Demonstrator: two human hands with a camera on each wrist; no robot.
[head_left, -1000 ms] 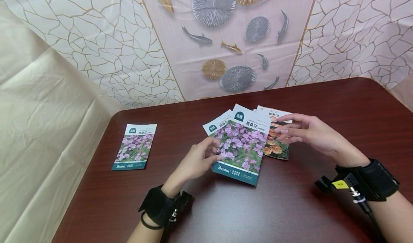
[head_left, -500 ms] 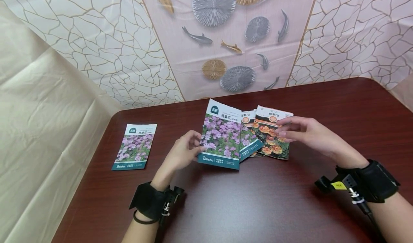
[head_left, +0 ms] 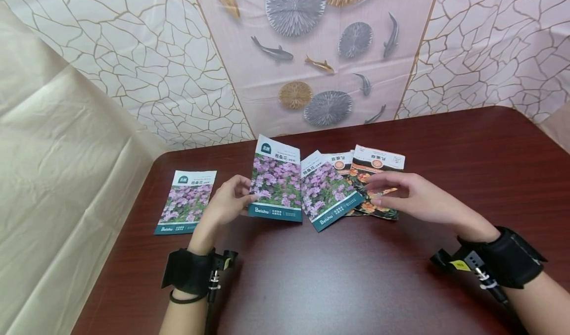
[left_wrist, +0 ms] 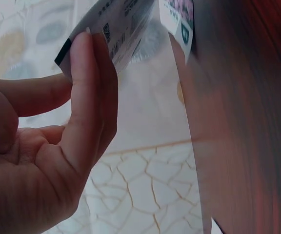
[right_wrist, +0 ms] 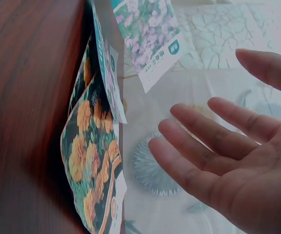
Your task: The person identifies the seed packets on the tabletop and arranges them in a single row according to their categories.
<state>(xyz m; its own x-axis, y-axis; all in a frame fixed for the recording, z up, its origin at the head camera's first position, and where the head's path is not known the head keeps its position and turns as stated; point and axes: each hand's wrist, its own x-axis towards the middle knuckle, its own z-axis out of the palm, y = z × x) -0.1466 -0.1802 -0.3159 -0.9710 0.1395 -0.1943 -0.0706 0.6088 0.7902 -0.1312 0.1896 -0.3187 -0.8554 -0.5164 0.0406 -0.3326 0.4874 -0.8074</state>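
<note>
My left hand (head_left: pixel 228 200) pinches a purple-flower seed packet (head_left: pixel 277 179) by its left edge, thumb in front and fingers behind. The left wrist view shows the back of this packet (left_wrist: pixel 109 31) between thumb and fingers, lifted off the table. A second purple-flower packet (head_left: pixel 327 191) lies tilted just to the right, partly over an orange-flower packet (head_left: pixel 340 161). Another orange-flower packet (head_left: pixel 378 164) lies at the right of this pile, under my right hand (head_left: pixel 414 194). In the right wrist view, that hand's fingers (right_wrist: pixel 199 151) are spread and relaxed, apart from the packets.
Another purple-flower packet (head_left: pixel 187 201) lies on the left of the dark red wooden table (head_left: pixel 311 280), partly behind my left hand. A patterned cloth (head_left: pixel 329 72) hangs behind the table's back edge; a plain pale cloth (head_left: pixel 62 176) stands along the left.
My left hand has carried the purple-flower packet leftward off the pile, uncovering the second purple-flower packet and the orange-flower ones. My right hand has shifted slightly left and down.
</note>
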